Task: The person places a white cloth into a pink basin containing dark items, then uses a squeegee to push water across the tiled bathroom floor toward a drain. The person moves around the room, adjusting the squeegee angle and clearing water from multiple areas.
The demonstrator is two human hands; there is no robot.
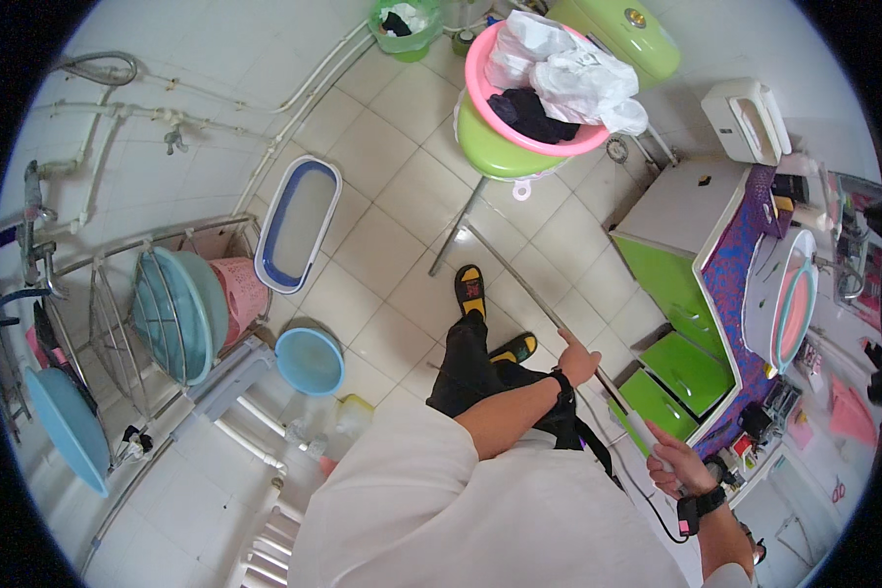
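A long-handled floor squeegee or flat mop slants across the view, its narrow dark head on the tiled floor just beyond the feet. My left hand is closed around the metal pole partway along, one finger lying along it. Lower right, my right hand grips the pale handle sleeve at the pole's upper end. One end of the head reaches the base of a green toilet. A pink basin with white and dark cloth sits on top of the toilet.
A collapsible blue-and-white tub leans at the left wall near a metal rack of basins. A small blue basin stands on the floor. At right are green cabinets and a washbasin. A lined bin stands at the far wall.
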